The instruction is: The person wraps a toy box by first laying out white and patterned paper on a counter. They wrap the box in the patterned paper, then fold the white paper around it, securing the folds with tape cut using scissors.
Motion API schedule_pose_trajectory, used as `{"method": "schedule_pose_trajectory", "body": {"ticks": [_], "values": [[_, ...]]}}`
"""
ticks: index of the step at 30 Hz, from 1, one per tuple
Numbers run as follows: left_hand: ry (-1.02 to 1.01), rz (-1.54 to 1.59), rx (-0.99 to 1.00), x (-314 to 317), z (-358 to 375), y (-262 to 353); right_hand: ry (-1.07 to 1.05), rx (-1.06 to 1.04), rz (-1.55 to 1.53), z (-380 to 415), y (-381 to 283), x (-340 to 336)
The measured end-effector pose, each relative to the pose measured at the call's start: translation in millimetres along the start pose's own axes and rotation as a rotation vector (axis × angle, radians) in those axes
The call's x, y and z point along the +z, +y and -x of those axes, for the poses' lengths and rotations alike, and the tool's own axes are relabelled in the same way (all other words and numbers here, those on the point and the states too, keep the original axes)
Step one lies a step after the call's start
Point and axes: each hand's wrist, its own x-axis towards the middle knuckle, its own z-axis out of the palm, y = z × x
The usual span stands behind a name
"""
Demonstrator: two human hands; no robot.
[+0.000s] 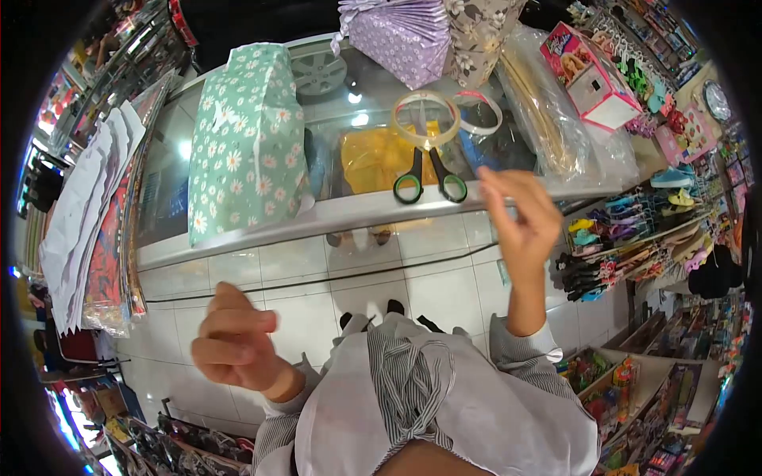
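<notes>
My left hand [238, 341] hovers over the floor in front of the counter, its fingers curled in; whether it holds anything is hidden. My right hand [524, 222] is raised at the counter's front edge, right of the scissors, thumb and forefinger brought close together. I cannot make out anything between them. On the glass top lie scissors [439, 170] with black and green handles, points away from me. A roll of clear tape [395, 127] rests over their blades, with a white tape roll [494, 127] beside it. To the left lies a package in green daisy paper [246, 151].
Purple floral [397, 40] and beige floral [480, 36] wrapped packages stand at the back. Sticks in clear plastic [540, 103] and a pink box [591, 75] are at right. Paper sheets [87, 198] hang left. A black cable [357, 275] crosses the tiled floor.
</notes>
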Motion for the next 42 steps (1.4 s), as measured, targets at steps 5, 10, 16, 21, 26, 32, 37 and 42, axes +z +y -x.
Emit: {"method": "schedule_pose_trajectory", "body": {"ticks": [5,10,16,21,26,32,37,42], "values": [[0.146,-0.346,0.023,-33,-9,-10,0.205,0.024,-0.049,-47,43,-34],[0.249,-0.352,0.035,-58,-23,-26,0.12,0.203,0.022,-84,69,-39],[0.306,-0.341,0.015,-89,-31,-41,-0.012,0.134,0.26,-113,105,-20],[0.345,-0.315,-0.027,-100,-42,-58,-0.093,0.183,0.386,-137,113,-17],[0.284,-0.25,-0.039,-100,-53,-85,-0.061,0.097,0.364,-161,125,-22],[0.217,-0.16,-0.067,-104,-54,-116,-0.079,0.199,0.356,-195,172,-33],[0.25,-0.077,-0.123,-111,-52,-117,0.01,0.2,-0.103,-226,194,-23],[0.277,-0.122,-0.156,-110,-49,-109,0.007,0.256,0.034,-244,212,-14]]}}
